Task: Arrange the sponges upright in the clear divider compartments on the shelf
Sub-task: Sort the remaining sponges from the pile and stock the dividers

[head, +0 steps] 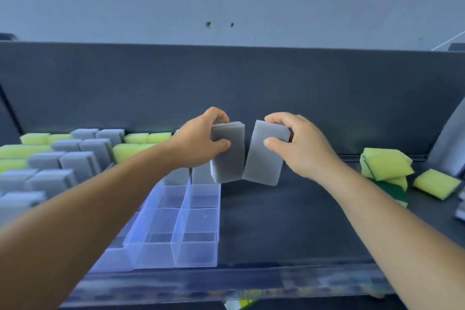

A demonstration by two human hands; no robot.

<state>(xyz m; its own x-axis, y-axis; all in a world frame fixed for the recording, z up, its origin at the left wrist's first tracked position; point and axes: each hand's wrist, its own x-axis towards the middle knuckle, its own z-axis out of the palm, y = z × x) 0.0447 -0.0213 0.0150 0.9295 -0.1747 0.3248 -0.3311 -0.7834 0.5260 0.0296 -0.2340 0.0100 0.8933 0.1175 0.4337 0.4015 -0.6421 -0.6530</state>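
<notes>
Above the dark shelf [289,221], the left hand [198,143] grips one grey sponge [230,158] and the right hand [299,146] grips a second grey sponge [264,161], both held on end with lower corners touching. Just below and nearer sits the clear divider [191,234], its near compartments unfilled. Grey and yellow sponges [65,156] stand in rows at left; loose yellow sponges [387,166] lie at right.

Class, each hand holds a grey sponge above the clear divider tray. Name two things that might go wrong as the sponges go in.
1. The left hand and right hand hold their grey sponges meeting at the lower corners; lowered together, they may jam in one compartment or tilt.
2. The clear divider tray looks light and sits near the shelf's front edge; a push could shift it.
</notes>
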